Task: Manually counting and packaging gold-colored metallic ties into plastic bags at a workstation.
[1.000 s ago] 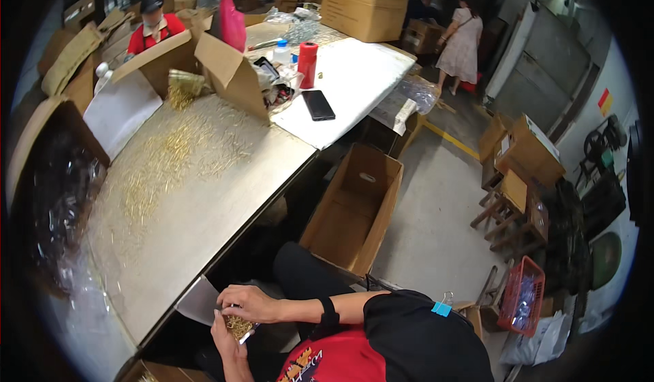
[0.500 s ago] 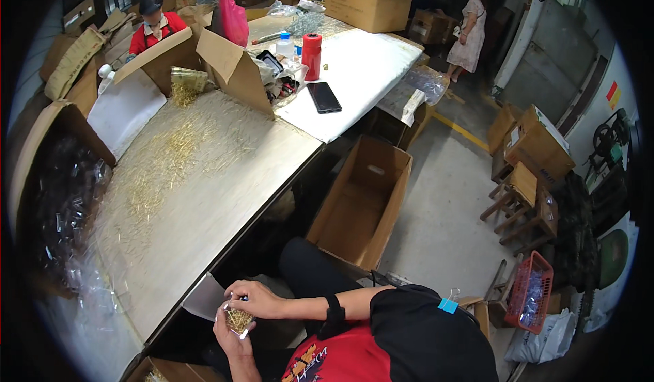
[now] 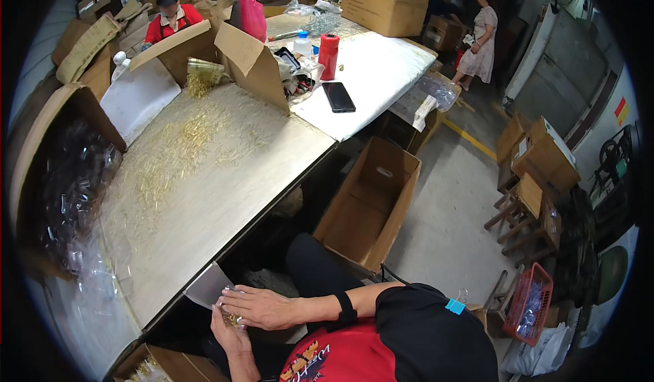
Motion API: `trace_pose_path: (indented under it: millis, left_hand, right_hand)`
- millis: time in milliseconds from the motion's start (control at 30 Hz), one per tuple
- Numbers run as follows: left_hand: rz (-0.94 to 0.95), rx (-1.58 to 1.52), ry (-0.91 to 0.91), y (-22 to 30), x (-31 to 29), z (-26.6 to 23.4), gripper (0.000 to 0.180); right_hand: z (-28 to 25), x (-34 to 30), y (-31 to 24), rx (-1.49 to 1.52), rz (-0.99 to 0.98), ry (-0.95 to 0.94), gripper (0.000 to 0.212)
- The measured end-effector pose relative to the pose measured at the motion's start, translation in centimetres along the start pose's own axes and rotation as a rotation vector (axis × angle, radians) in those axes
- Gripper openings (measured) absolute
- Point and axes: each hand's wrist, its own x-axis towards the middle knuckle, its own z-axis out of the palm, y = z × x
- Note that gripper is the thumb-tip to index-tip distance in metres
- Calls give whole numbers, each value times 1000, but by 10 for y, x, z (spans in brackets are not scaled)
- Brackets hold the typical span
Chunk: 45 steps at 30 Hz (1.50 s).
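Observation:
In my left hand (image 3: 231, 338) rests a small clear plastic box (image 3: 234, 320) holding thin gold-coloured metal pieces, with the fingers curled round it. My right hand (image 3: 264, 309) lies flat over the box, its fingers stretched out and covering most of it. A white sheet or panel (image 3: 210, 287) stands next to my fingertips at the table's edge. On the table (image 3: 272, 161) left of my hands are many loose gold-coloured pin-like pieces (image 3: 185, 144), too small to make out singly.
A carton of clear plastic pieces (image 3: 71, 198) stands at the left. An open cardboard box (image 3: 357, 212) sits right of the table. A phone (image 3: 338, 97) and red bottle (image 3: 328, 56) lie farther back. A person in red (image 3: 178, 21) sits across; another (image 3: 479, 45) stands far right.
My right hand has gone from a bent-finger pinch at the box to lying flat over it, hiding most of the gold-coloured pieces. My left hand still holds the box. The view has shifted slightly.

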Motion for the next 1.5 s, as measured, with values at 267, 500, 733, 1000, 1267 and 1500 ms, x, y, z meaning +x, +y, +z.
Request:
trace_pose_path:
  millis: [267, 500, 733, 1000, 1267, 1500]
  left_hand:
    - [90, 148, -103, -12, 4, -6, 34]
    - [144, 144, 73, 4, -3, -19, 33]
    - [-21, 55, -75, 37, 3, -74, 43]
    - [133, 22, -23, 57, -33, -136, 36]
    - [52, 151, 18, 85, -49, -142, 22]
    - [79, 370, 170, 55, -38, -39, 23]
  right_hand:
    - [-1, 10, 0, 14, 108, 21, 52]
    - [11, 27, -6, 33, 40, -15, 54]
    - [14, 41, -14, 300, 415, 412, 24]
    - [62, 47, -55, 475, 452, 169, 17]
    - [74, 80, -56, 749, 634, 92, 19]
    - [25, 73, -13, 740, 667, 24, 17]
